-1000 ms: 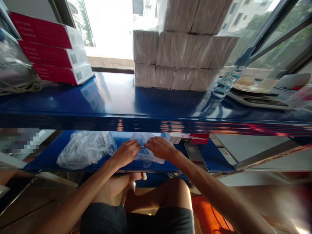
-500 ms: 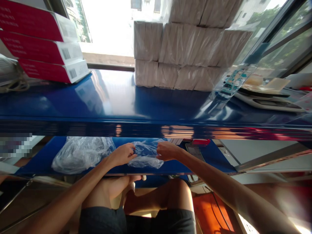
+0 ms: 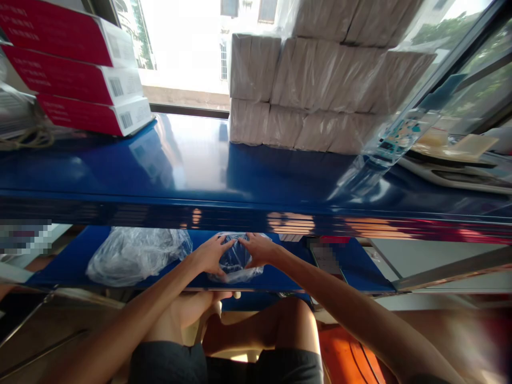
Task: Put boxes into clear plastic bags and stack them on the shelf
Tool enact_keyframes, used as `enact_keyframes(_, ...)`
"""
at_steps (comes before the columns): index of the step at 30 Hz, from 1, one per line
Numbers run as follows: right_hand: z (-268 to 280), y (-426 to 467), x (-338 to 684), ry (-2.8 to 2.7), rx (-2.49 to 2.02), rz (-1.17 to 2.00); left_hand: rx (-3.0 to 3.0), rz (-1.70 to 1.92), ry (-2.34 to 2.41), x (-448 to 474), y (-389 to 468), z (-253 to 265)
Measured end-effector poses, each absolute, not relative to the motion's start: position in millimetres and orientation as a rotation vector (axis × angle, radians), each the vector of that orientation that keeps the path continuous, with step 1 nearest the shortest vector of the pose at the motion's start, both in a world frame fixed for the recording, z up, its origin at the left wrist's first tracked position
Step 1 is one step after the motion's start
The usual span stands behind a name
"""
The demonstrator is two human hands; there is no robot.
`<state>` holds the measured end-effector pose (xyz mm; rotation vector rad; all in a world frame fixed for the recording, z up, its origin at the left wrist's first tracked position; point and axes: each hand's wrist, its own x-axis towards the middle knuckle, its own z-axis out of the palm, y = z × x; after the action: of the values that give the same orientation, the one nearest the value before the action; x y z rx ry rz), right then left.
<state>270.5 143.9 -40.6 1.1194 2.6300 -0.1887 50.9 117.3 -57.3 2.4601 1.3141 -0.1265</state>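
A clear plastic bag [image 3: 237, 262] lies on the lower blue shelf [image 3: 64, 266], in front of my knees. My left hand [image 3: 213, 257] rests on its left side, thumb and fingers spread. From the other side my right hand [image 3: 258, 249] lies over the bag's right part, its fingers also apart. The thumbs and fingertips of both hands point toward each other across the film. Whether anything is inside the bag, I cannot tell. Left of my left hand sits a crumpled heap of clear plastic [image 3: 136, 257].
Above my hands runs the upper blue shelf [image 3: 192, 176]. It carries red-and-white boxes [image 3: 80, 77], plastic-wrapped stacks of pale blocks [image 3: 320, 80], a clear container [image 3: 404, 138] and what looks like a scale [image 3: 460, 178]. A phone-like object [image 3: 326, 258] lies right of my right forearm.
My hands have moved closer together over the bag. Their fingers, curled at its two ends before, are now spread out on it. The view has shifted slightly.
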Motion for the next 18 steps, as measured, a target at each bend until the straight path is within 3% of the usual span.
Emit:
enact_keyframes(5,-37,161,270,2.610,1.188,-0.171,2.517,-0.148,1.475,49,128,-46)
enact_keyframes(10,-30,171,271,2.815,0.982,-0.119,2.639,0.109,1.412,47,128,-34)
enact_keyframes(18,-32,161,266,2.758,0.837,-0.174,2.518,0.088,1.381,51,108,-62)
